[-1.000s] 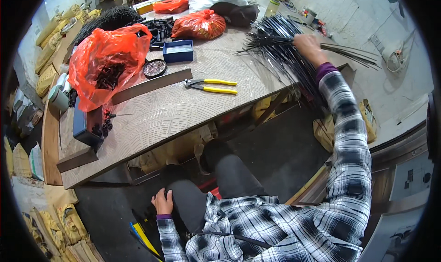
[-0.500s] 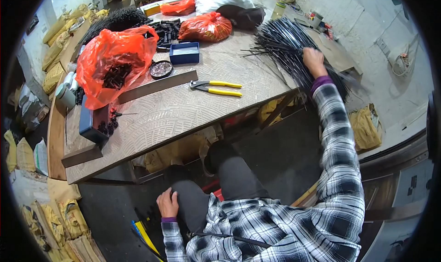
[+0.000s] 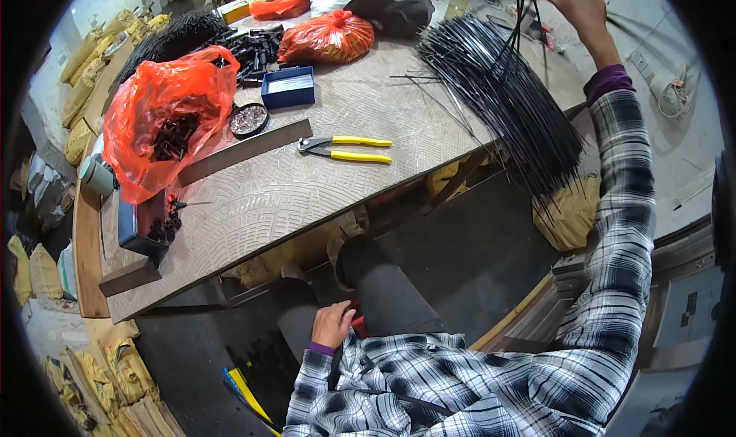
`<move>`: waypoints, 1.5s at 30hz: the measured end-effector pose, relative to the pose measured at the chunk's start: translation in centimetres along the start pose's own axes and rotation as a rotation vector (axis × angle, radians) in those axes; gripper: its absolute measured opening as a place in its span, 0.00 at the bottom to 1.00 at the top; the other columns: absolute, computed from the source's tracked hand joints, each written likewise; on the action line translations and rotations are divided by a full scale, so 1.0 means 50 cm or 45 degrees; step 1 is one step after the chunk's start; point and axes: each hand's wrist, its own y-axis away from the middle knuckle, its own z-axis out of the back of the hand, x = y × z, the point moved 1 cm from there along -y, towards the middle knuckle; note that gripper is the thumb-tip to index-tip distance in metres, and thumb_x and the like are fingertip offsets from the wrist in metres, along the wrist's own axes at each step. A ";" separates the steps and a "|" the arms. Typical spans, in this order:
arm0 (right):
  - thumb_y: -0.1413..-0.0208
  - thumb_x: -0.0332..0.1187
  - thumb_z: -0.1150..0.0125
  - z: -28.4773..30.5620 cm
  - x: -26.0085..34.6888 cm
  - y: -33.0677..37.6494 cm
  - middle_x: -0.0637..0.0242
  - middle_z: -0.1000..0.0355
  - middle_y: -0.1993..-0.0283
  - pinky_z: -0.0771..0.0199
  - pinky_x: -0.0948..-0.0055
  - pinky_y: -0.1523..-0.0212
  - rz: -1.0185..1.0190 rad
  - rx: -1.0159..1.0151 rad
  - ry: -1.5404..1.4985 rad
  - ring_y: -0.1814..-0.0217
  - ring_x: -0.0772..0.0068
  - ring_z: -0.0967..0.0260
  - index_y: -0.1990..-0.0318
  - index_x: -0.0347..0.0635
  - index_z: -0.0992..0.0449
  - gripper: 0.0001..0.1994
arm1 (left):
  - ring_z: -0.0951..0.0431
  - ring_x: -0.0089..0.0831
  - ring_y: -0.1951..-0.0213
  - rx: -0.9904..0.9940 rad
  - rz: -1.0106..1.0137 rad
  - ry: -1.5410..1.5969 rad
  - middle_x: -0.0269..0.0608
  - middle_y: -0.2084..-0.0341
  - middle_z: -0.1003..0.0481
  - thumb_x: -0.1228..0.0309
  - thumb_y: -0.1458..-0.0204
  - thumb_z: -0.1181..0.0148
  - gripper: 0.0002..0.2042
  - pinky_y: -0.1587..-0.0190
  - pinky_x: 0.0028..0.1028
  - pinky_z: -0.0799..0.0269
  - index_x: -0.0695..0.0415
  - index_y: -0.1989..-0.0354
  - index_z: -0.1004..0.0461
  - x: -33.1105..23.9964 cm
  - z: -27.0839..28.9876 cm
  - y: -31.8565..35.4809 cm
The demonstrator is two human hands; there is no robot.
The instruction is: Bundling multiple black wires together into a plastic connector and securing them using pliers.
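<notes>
My right hand (image 3: 576,6) reaches to the far right of the wooden table (image 3: 268,199) and pinches a few thin black rods (image 3: 524,8) lifted from the big bundle of black rods (image 3: 506,100). That bundle lies fanned across the table's right corner and overhangs its edge. My left hand (image 3: 332,323) rests low on my lap, fingers loosely apart, holding nothing. Yellow-handled pliers (image 3: 349,147) lie in the middle of the table, apart from both hands.
A large orange plastic bag (image 3: 165,115) of small black parts lies at the left. Behind it are a blue box (image 3: 287,88), a round tin (image 3: 248,119), a long metal bar (image 3: 245,152) and a tied orange bag (image 3: 326,38). Sacks line the floor at left.
My right hand has risen from the bundle toward the far right, drawing a few rods up with it. The left hand stays on my lap.
</notes>
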 end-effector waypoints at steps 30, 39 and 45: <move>0.52 0.36 0.43 0.224 0.467 0.105 0.65 0.33 0.83 0.39 0.77 0.88 0.168 0.344 -2.097 0.88 0.81 0.39 0.64 0.32 0.27 0.14 | 0.28 0.23 0.60 -0.487 -0.572 1.198 0.45 0.59 0.29 0.77 0.51 0.44 0.21 0.57 0.21 0.32 0.67 0.48 0.40 -0.484 0.260 -0.291; 0.55 0.25 0.41 0.301 0.482 0.367 0.64 0.35 0.76 0.32 0.71 0.75 0.447 0.024 -2.119 0.76 0.70 0.31 0.45 0.42 0.44 0.28 | 0.22 0.32 0.67 -0.536 -0.269 1.677 0.47 0.67 0.25 0.70 0.44 0.55 0.10 0.65 0.28 0.25 0.65 0.62 0.32 -0.395 0.418 -0.432; 0.45 0.33 0.49 0.339 0.526 0.471 0.66 0.34 0.78 0.36 0.83 0.86 0.156 1.178 -3.372 0.87 0.80 0.38 0.48 0.37 0.44 0.20 | 0.24 0.37 0.62 -0.353 -0.256 1.876 0.52 0.63 0.27 0.78 0.48 0.54 0.09 0.58 0.28 0.26 0.67 0.59 0.35 -0.374 0.412 -0.345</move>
